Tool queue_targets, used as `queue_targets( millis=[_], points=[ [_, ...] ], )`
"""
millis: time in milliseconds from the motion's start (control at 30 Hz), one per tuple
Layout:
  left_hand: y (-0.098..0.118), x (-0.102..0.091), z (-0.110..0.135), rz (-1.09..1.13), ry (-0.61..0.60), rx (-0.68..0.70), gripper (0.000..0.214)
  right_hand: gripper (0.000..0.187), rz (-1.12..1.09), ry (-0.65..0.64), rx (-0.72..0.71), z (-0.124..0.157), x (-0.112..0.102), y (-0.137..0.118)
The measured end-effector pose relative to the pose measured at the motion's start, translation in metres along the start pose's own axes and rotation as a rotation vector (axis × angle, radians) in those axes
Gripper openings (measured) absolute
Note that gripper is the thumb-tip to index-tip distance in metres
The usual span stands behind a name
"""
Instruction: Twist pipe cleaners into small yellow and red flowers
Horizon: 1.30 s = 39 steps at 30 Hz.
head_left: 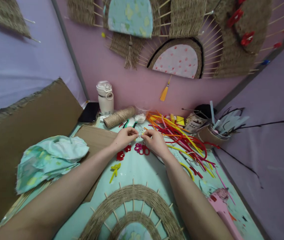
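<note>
My left hand [126,137] and my right hand [154,141] meet over the middle of the table, fingertips pinched close together. Between them shows a tiny whitish piece [140,134], too small to name. Just below lie red pipe-cleaner flowers [120,155], a magenta flower [138,148] and red loops [145,150]. A yellow pipe-cleaner shape [115,172] rests nearer to me. Beyond my fingers are green-handled pliers [126,124] and a small tub of white bits [140,118]. A woven twine arch on sticks [133,191] lies at the front.
Loose pipe cleaners [181,133] spread to the right, near a pink glue gun [223,210] and a container of glue sticks [213,133]. A twine roll [120,116], white bottle [105,100] and phone [89,112] stand behind. Cardboard [29,133] and green cloth [49,160] are left.
</note>
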<state>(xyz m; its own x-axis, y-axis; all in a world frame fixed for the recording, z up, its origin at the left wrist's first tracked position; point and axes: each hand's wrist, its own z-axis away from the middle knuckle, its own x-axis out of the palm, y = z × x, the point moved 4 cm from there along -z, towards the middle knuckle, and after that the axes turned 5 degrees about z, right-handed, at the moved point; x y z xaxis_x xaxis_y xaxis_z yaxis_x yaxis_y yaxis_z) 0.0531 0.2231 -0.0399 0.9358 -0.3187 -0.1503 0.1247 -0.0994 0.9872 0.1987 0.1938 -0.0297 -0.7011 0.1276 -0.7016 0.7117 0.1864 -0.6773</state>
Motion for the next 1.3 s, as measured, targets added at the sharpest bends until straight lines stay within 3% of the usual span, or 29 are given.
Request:
queue_targets(
  millis=[233,867,1100,1300],
  points=[
    [-0.007,0.003,-0.001,0.039,-0.057,0.009,0.022,0.016,0.005,0.070,0.023,-0.001,-0.009,0.004],
    [-0.013,-0.003,0.002,0.230,0.036,-0.159,0.037,0.020,-0.074,0.172,0.108,-0.004,-0.031,0.012],
    [-0.004,-0.001,0.002,0.194,0.013,-0.035,0.035,0.008,-0.155,0.064,0.055,-0.002,-0.012,0.004],
    [0.006,0.002,0.006,0.085,0.013,0.172,0.035,0.015,-0.260,-0.013,0.044,0.001,0.002,0.002]
  ],
)
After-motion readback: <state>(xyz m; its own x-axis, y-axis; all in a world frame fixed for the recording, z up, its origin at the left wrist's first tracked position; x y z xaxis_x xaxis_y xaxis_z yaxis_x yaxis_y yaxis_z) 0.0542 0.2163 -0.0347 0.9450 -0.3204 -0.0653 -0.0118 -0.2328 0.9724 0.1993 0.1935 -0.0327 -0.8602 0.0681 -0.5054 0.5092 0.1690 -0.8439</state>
